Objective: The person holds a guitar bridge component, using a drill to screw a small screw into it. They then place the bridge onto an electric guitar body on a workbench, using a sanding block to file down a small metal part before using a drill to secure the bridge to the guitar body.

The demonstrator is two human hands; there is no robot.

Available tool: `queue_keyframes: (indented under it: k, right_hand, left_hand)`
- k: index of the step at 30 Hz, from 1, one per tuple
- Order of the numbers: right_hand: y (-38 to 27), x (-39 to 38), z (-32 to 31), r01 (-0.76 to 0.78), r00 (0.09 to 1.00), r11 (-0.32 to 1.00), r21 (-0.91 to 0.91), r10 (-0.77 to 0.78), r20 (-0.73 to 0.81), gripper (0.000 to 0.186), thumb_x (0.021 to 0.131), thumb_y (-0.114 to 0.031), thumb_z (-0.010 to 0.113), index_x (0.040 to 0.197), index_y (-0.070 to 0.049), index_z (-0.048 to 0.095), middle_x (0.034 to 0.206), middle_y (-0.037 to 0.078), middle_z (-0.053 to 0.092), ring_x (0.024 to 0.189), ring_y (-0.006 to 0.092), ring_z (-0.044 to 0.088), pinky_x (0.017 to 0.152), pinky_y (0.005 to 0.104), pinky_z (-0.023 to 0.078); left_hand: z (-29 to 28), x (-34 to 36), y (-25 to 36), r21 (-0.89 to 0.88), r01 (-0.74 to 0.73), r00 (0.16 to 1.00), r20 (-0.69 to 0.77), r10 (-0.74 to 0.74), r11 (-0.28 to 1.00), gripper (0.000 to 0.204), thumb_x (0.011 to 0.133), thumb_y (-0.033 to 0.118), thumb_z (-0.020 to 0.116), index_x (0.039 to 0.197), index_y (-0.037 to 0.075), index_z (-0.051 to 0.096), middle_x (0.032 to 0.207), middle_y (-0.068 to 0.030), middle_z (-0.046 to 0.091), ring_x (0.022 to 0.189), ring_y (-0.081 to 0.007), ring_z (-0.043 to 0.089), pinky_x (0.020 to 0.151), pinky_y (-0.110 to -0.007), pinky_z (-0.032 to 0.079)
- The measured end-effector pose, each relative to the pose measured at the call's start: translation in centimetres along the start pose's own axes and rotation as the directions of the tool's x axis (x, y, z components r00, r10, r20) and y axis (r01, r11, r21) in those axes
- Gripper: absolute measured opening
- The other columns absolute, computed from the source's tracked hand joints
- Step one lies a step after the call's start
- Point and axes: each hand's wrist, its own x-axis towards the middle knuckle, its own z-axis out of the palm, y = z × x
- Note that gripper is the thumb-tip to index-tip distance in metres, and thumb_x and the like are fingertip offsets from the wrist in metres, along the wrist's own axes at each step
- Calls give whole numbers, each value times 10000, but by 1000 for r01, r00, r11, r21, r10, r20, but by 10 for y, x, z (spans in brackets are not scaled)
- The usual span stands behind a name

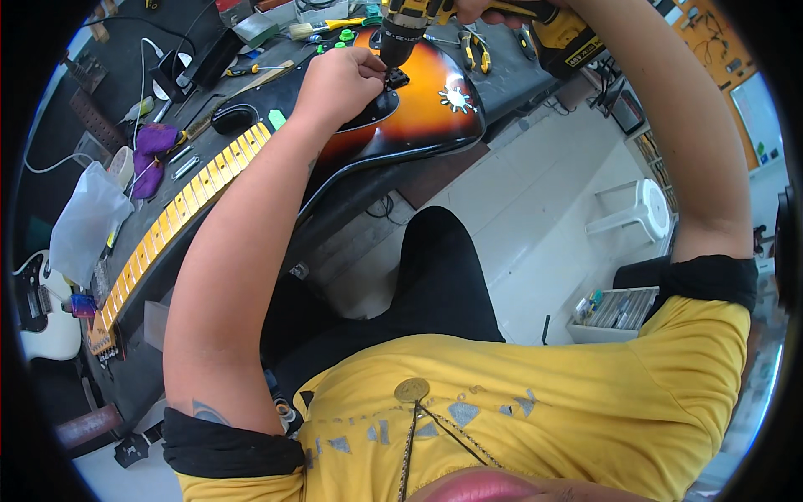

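A yellow and black cordless drill (405, 32) points nose down over a sunburst electric guitar (422, 117) lying on the bench. My right hand (478, 8) is wrapped round the drill at the top edge, partly cut off. Beside the drill's tip, my left hand (339, 84) pinches its thumb and fingers together; what they hold is too small to make out. Right below the tip sits a small black metal part (397, 79) on the guitar's face. A splat-shaped sticker (457, 99) marks the body, and the maple neck (180, 213) stretches toward the lower left, partly behind my left forearm.
Yellow-handled pliers (475, 52), a brush (309, 30), a purple cloth item (152, 159) and a clear plastic bag (90, 219) lie on the dark bench. A white guitar (52, 322) stands at far left. On the floor to the right is a white stool (644, 211).
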Motion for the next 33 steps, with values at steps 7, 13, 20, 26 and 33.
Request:
queue_keyframes:
  k: [7, 13, 20, 26, 33]
  right_hand:
    - [6, 8, 0, -9, 1000, 1000, 7, 9, 14, 176, 830, -74, 754, 993, -8, 757, 760, 48, 670, 617, 155, 618, 561, 308, 511]
    - [10, 13, 5, -93, 995, 996, 3, 93, -25, 162, 833, -74, 765, 972, 7, 759, 758, 55, 672, 618, 160, 619, 553, 313, 499]
    - [3, 2, 6, -48, 999, 999, 11, 48, -6, 224, 854, -73, 746, 1055, 26, 760, 780, 59, 672, 628, 156, 611, 570, 310, 503]
    - [2, 6, 7, -48, 999, 999, 6, 48, 8, 268, 865, -66, 739, 1114, 34, 749, 785, 55, 668, 631, 149, 607, 573, 302, 504]
    - [22, 14, 4, -26, 998, 990, 136, 18, 60, 307, 907, -156, 812, 1166, 3, 767, 796, 34, 678, 634, 138, 605, 566, 279, 492]
  left_hand:
    - [-3, 11, -14, -89, 77, 992, 103, -67, 993, 319, 892, -6, 630, 1174, -41, 774, 1074, -123, 827, 1048, -171, 787, 983, -310, 579]
    - [0, 12, -16, -39, 75, 994, 85, -71, 996, 334, 891, 2, 634, 1189, -32, 779, 1076, -122, 827, 1040, -172, 786, 989, -304, 577]
    - [3, 11, -22, -47, 25, 1000, -10, -25, 999, 309, 872, 62, 638, 1115, 26, 826, 986, -114, 834, 939, -230, 803, 939, -343, 598]
    - [3, 10, -20, -30, 2, 1000, -9, -2, 1000, 306, 866, 63, 641, 1107, 25, 825, 981, -121, 831, 930, -247, 802, 934, -350, 599]
    - [5, 12, -21, -30, -10, 1000, -7, 10, 999, 292, 869, 71, 646, 1092, 37, 832, 966, -113, 831, 941, -249, 801, 942, -346, 594]
